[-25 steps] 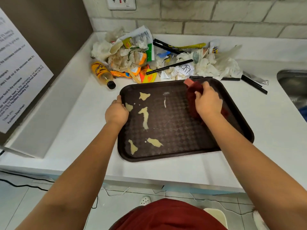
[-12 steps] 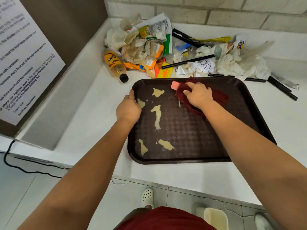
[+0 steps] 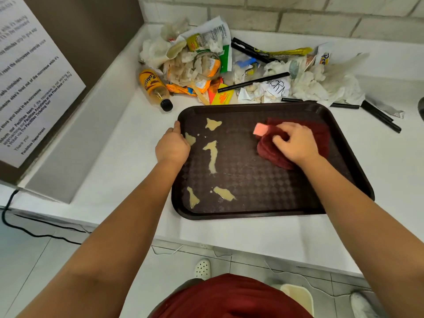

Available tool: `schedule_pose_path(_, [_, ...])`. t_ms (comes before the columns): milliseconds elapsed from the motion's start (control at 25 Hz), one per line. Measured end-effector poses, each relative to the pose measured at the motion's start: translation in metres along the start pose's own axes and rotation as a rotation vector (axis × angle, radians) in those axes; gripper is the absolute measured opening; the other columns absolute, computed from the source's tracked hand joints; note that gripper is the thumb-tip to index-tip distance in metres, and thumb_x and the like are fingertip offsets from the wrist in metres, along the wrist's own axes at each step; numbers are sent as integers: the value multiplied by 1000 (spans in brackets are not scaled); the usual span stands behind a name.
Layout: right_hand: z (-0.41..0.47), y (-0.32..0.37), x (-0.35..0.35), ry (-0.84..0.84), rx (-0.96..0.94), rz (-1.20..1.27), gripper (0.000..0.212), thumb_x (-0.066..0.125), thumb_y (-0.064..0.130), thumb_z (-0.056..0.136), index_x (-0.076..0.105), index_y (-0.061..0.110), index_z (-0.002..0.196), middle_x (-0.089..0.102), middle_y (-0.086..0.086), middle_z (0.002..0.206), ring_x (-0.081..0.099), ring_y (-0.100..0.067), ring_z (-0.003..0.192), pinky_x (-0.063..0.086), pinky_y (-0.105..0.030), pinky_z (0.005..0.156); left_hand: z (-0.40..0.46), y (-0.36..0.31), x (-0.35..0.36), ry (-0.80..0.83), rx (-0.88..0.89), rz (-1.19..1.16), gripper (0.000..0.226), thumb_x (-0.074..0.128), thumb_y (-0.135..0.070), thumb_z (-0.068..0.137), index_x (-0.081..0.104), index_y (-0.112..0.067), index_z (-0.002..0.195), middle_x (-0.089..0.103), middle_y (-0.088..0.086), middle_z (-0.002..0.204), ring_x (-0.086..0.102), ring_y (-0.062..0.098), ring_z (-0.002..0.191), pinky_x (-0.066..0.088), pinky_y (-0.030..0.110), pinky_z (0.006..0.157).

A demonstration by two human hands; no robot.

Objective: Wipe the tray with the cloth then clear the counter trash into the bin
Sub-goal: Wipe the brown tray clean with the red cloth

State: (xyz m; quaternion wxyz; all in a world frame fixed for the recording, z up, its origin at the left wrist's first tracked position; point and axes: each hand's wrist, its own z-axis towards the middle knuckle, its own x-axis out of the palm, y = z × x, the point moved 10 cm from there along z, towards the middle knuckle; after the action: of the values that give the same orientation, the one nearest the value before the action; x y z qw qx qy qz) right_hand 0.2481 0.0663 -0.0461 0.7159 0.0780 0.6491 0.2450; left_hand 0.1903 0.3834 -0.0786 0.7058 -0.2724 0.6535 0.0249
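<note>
A white desk [image 3: 128,157] runs into a tiled corner, and a dark brown tray [image 3: 270,213] lies on it, long axis left to right. The right hand [image 3: 296,143] presses the dark red cloth [image 3: 270,152] on the tray's far right part, fingers curled on it. The left hand [image 3: 173,148] grips the tray's left rim. The yellowish spills [image 3: 212,154] all lie to the left of the cloth, nearer the left hand, so I judge the next wipe must go leftward. The trash pile [image 3: 241,67] lies behind the tray, not yet cleared; no bin is clearly visible.
</note>
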Motion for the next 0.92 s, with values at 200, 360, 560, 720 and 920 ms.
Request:
schedule_pose_path(200, [18, -28, 8, 50, 258, -34, 41, 50, 32, 91, 52, 19, 130, 48, -15, 136, 34, -25, 134, 20, -45, 112, 0, -2, 0, 17, -2, 21, 54, 33, -19, 95, 20, -18, 147, 49, 12, 131, 53, 31, 113, 47, 37, 85])
schedule_pose_path(360, [8, 36, 34, 62, 48, -22, 36, 56, 35, 85, 61, 24, 119, 57, -8, 128, 37, -19, 132, 20, -41, 108, 0, -3, 0, 24, -12, 44, 55, 35, -20, 95, 19, -19, 148, 50, 12, 130, 54, 31, 112, 48, 37, 83])
schedule_pose_path(560, [-19, 65, 35, 92, -156, 130, 27, 72, 22, 72, 73, 14, 98, 65, -10, 115, 53, -23, 117, 26, -33, 103, 2, 0, -4, 12, -16, 15, 51, 34, -21, 97, 23, -22, 147, 50, 11, 134, 52, 30, 116, 48, 37, 86])
schedule_pose_path(720, [-16, 25, 7, 32, -113, 182, 30, 64, 25, 70, 73, 3, 88, 69, -18, 101, 62, -32, 99, 43, -36, 92, -1, 0, -5, 6, -17, -1, 49, 33, -22, 98, 25, -23, 146, 49, 10, 136, 51, 30, 119, 46, 37, 90])
schedule_pose_path(920, [-1, -25, -2, -118, 159, -79, 35, 50, 39, 87, 65, 18, 111, 62, -13, 117, 46, -26, 123, 27, -43, 104, -4, 18, -6, 26, -53, -416, 43, 39, -27, 97, 39, -26, 140, 58, 4, 128, 61, 18, 95, 43, 26, 86])
